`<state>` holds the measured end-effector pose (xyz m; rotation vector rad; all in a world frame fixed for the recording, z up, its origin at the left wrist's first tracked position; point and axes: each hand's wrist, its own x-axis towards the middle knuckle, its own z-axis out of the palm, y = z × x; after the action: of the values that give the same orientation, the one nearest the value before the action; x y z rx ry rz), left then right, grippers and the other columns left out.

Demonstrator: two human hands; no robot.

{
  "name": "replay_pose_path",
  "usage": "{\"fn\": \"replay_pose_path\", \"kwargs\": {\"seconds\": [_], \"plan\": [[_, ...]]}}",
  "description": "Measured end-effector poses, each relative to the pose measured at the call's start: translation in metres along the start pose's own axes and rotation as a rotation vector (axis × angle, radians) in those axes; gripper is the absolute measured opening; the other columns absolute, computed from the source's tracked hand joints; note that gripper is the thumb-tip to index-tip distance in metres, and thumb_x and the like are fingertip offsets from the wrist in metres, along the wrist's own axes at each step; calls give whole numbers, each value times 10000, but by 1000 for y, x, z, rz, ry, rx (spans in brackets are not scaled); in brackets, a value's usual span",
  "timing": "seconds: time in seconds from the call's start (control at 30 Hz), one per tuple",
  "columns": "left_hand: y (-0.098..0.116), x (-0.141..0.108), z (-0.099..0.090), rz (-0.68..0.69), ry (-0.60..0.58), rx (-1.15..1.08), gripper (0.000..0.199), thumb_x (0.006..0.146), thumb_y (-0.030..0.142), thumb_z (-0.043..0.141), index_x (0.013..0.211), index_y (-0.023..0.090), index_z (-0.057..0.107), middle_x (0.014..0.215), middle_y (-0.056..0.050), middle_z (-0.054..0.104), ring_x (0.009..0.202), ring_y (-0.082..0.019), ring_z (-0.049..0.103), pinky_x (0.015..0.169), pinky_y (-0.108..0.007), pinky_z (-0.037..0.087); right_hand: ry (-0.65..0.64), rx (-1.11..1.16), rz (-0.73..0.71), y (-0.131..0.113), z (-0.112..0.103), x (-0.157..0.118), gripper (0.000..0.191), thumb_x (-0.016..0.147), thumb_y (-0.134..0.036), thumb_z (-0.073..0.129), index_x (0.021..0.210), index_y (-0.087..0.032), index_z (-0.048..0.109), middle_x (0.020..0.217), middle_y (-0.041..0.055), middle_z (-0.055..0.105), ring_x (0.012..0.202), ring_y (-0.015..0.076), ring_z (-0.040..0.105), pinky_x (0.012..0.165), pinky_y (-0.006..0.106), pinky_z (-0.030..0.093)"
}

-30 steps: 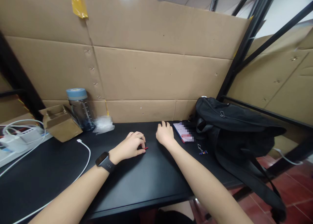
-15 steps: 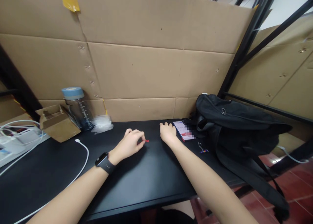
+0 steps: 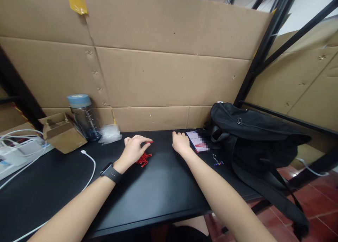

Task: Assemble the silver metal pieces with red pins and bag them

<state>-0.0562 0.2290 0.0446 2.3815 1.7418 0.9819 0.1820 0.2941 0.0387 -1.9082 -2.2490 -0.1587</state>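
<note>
My left hand [image 3: 134,148], with a dark watch [image 3: 111,172] on its wrist, hovers low over the table's middle. Its thumb and forefinger pinch a small red cord [image 3: 149,142]. A tangle of thin red cords [image 3: 143,160] lies on the black table [image 3: 158,196] beneath this hand, partly hidden by it. My right hand [image 3: 181,142] rests on the table with fingers curled down, just left of a phone [image 3: 197,142] with a lit screen. Whatever its fingers hold, if anything, is hidden. Nearer to me than the phone lies a keyring with a colourful charm [image 3: 218,161].
On the right sits a black bag [image 3: 258,132], strap hanging over the edge. At the left are a blue-lidded bottle [image 3: 83,115], an open cardboard box [image 3: 63,134], clear plastic bags [image 3: 110,133], a white cable [image 3: 92,168] and a power strip [image 3: 25,154]. Cardboard [image 3: 148,76] walls the back.
My left hand has shifted slightly left and up, uncovering the red cord tangle beneath it. Its red cord now shows at raised fingertips. My right hand stays about where it was.
</note>
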Motion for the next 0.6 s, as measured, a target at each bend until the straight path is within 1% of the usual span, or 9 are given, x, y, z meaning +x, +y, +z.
{"fn": "replay_pose_path", "kwargs": {"seconds": [0.1,0.27,0.43,0.6], "plan": [[-1,0,0,-12,3,11,229,943,436,562,973,327,762,1072,-21,766,1076,-258,620,939,-438,289,20,-15,3,-1,0,-1,379,884,-171,577,1262,-153,572,1207,205,645,1131,325,593,918,433,426],[0,1,-1,-24,5,16,255,943,478,557,919,315,752,1042,-13,770,1037,-251,632,944,-442,276,23,-12,5,-1,-1,-1,390,869,-160,599,1257,-150,562,1190,193,646,1111,320,605,895,415,435],[-3,1,1,-10,28,45,294,968,486,514,911,290,726,1043,-22,761,1034,-247,620,925,-425,278,16,10,10,1,-4,-1,421,843,-150,632,1256,-172,554,1203,173,647,1110,298,599,898,393,424],[-8,1,5,17,28,63,322,992,488,459,941,281,700,1039,-33,750,1010,-237,608,922,-416,282,22,25,-1,2,-4,0,357,848,-143,620,1201,-184,591,1185,160,649,1096,292,601,899,394,403]]}}
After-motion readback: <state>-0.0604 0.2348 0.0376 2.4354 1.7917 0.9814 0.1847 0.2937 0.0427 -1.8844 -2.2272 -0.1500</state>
